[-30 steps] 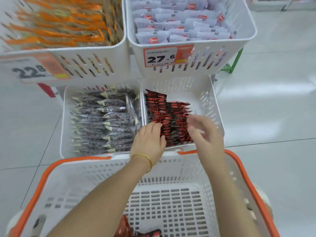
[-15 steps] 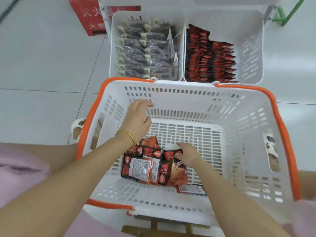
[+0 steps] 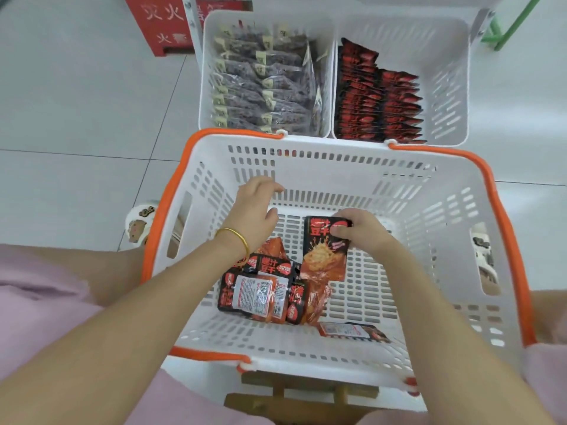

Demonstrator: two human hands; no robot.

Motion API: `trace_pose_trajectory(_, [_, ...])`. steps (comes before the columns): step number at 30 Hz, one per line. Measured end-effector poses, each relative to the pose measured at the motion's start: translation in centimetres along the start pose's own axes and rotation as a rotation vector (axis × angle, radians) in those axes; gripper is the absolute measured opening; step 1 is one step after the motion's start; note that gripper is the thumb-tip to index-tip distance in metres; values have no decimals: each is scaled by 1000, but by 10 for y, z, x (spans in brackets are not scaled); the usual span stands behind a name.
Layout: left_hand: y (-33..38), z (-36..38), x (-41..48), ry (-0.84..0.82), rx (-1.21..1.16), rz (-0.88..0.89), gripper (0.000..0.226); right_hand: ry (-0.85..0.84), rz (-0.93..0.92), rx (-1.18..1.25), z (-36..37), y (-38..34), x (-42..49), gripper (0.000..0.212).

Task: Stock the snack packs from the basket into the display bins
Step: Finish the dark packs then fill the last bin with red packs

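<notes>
A white basket with an orange rim [image 3: 503,210] sits in front of me. Several red-and-black snack packs [image 3: 260,292] lie on its floor. My right hand [image 3: 362,231] pinches the top of one red-and-black pack [image 3: 325,256] and holds it upright above the pile. My left hand [image 3: 254,213], with a gold bangle on the wrist, hovers over the basket with relaxed fingers and holds nothing. Beyond the basket, the right display bin [image 3: 445,87] holds rows of the same red packs [image 3: 377,99]. The left display bin [image 3: 205,87] is packed with dark clear-wrapped packs [image 3: 264,87].
A red box with white characters [image 3: 165,23] stands on the tiled floor behind the bins at left. A green frame leg [image 3: 509,23] shows at top right. A wooden stool [image 3: 300,394] carries the basket. One more pack [image 3: 352,331] lies apart at the basket's near right.
My view dropped from the bins to the basket. Both hands left the red bin; my right hand reached the pile and has lifted one pack clear of it.
</notes>
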State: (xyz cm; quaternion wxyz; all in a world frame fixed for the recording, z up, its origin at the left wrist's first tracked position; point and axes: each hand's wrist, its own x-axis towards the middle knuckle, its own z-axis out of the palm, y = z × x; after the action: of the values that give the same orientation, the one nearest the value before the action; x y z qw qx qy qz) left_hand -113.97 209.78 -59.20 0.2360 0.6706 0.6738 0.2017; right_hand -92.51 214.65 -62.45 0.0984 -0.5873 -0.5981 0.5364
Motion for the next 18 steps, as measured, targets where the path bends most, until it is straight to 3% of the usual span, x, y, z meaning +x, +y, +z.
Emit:
trace_pose_trajectory(2, [-2,-3,0,21,-10,-12,40,-72,-12,13,12,-12,1,8])
trace_pose_trajectory(6, [-8,-10,-3,41,-27,-40,40,-252,-19,-219,66,-3,1,6])
trace_pose_trajectory(13, [-9,-12,1,42,-90,-94,39,-186,-61,-254,78,11,3,20])
trace_pose_trajectory(15, [-7,-12,2,39,-103,-98,38,-166,-11,-140,64,10,2,20])
trace_pose_trajectory(18, [-1,-11,4,29,-173,-107,32,-49,99,227,33,7,-1,18])
